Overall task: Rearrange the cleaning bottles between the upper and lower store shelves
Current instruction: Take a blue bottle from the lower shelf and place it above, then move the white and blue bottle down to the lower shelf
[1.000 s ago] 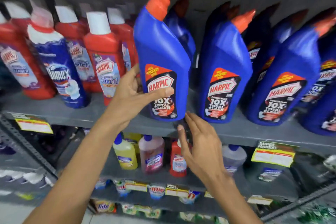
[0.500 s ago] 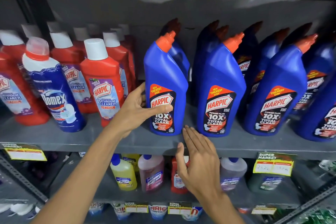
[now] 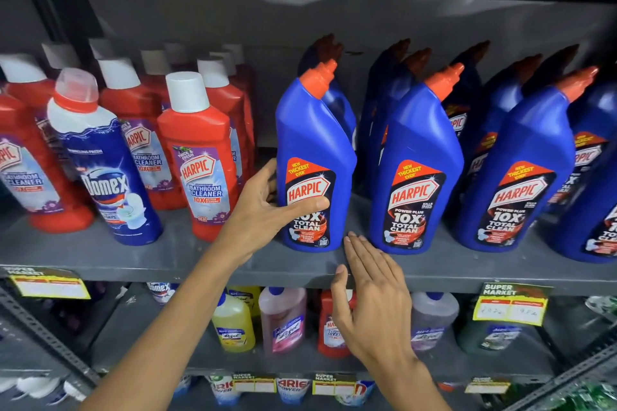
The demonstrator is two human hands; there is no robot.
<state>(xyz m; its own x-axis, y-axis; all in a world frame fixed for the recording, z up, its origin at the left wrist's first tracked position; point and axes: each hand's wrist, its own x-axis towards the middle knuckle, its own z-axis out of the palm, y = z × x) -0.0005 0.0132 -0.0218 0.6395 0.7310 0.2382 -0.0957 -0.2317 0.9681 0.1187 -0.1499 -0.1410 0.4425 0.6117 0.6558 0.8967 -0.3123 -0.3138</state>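
I see my left hand (image 3: 267,210) wrapped around the lower body of a blue Harpic toilet cleaner bottle (image 3: 314,170), thumb lying across the front label and the fingers hidden round the bottle's left side. The bottle stands upright on the upper shelf (image 3: 100,257), its base flat on the shelf near the front edge. I judge I hold it low like this because the body is tall with an angled orange neck, so a grip near the base keeps it from tipping while I set it in line.

My right hand (image 3: 374,304) is flat and spread, grasping nothing; its fingertips (image 3: 354,240) rest on the shelf's front edge, just beside the base of the held bottle and the base of the next blue Harpic bottle (image 3: 417,177) to that hand's upper right. It looks placed to steady or nudge the base, though I cannot tell whether it touches either bottle.

To the left of my left hand stands a red Harpic bathroom cleaner bottle (image 3: 200,157), close by but apart, and further left a Domex bottle (image 3: 103,170). Beneath my right hand, on the lower shelf (image 3: 150,337), sit smaller bottles: a yellow one (image 3: 233,324) and a pink one (image 3: 283,320)
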